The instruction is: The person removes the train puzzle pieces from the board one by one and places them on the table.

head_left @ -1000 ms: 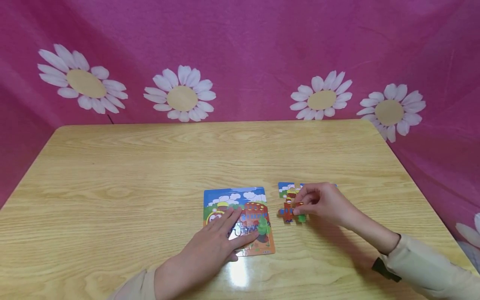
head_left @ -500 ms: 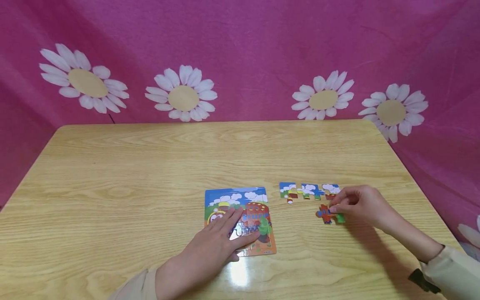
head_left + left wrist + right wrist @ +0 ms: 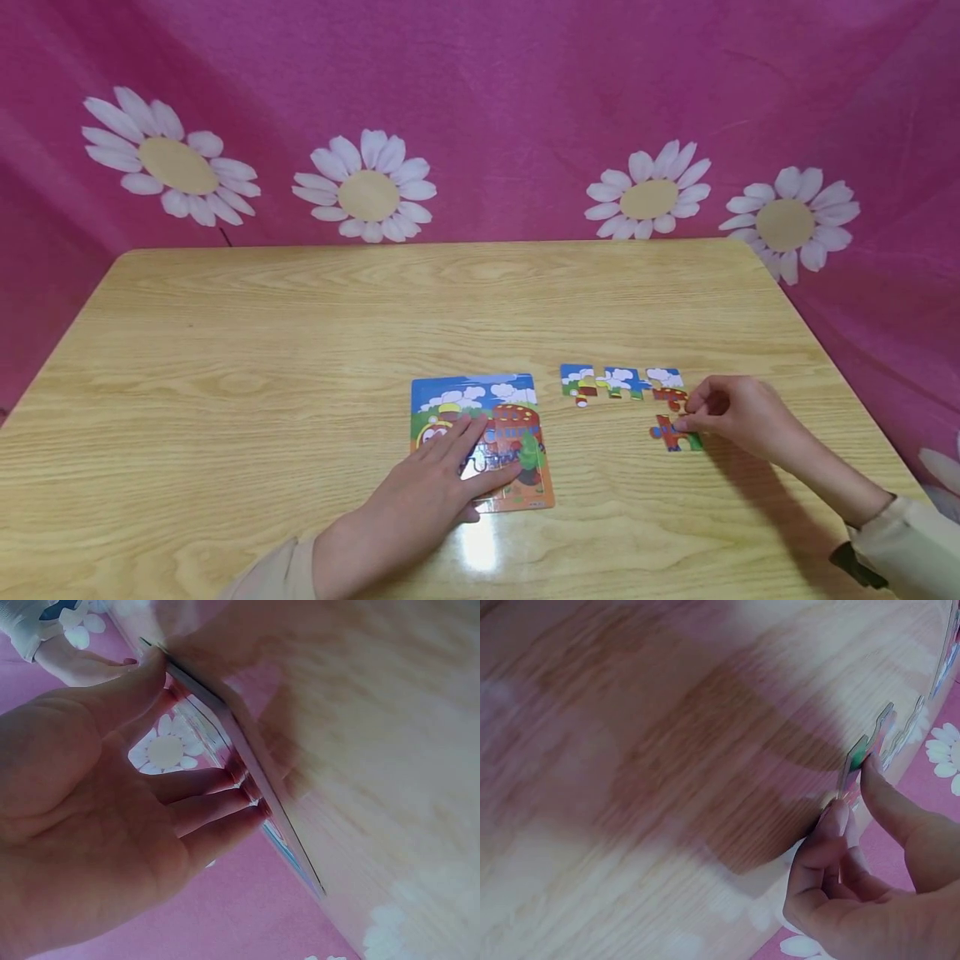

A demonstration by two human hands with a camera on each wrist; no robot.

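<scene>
With its fingers spread and nearly straight, my left hand (image 3: 420, 492) rests on a square jigsaw board (image 3: 517, 421) printed with a cartoon scene of sky, clouds and a red train-like shape. The hand covers the board's lower left part. In the left wrist view the fingertips and thumb touch the board (image 3: 240, 742) along its edge. To the right, my right hand (image 3: 750, 421) pinches a red, blue and green jigsaw piece (image 3: 666, 433) between thumb and fingers. It sits just below the rightmost piece (image 3: 663, 379) of a row; its green corner (image 3: 858, 757) shows in the right wrist view.
Two more loose jigsaw pieces, a left one (image 3: 576, 377) and a middle one (image 3: 618, 381), lie in the row right of the board. Everything is on a wooden table (image 3: 300, 333). A pink cloth (image 3: 480, 108) with white daisies hangs behind it.
My right hand has moved right with the pinched piece, from below the row's left end to below its right end, uncovering the row. The left hand stays on the board.
</scene>
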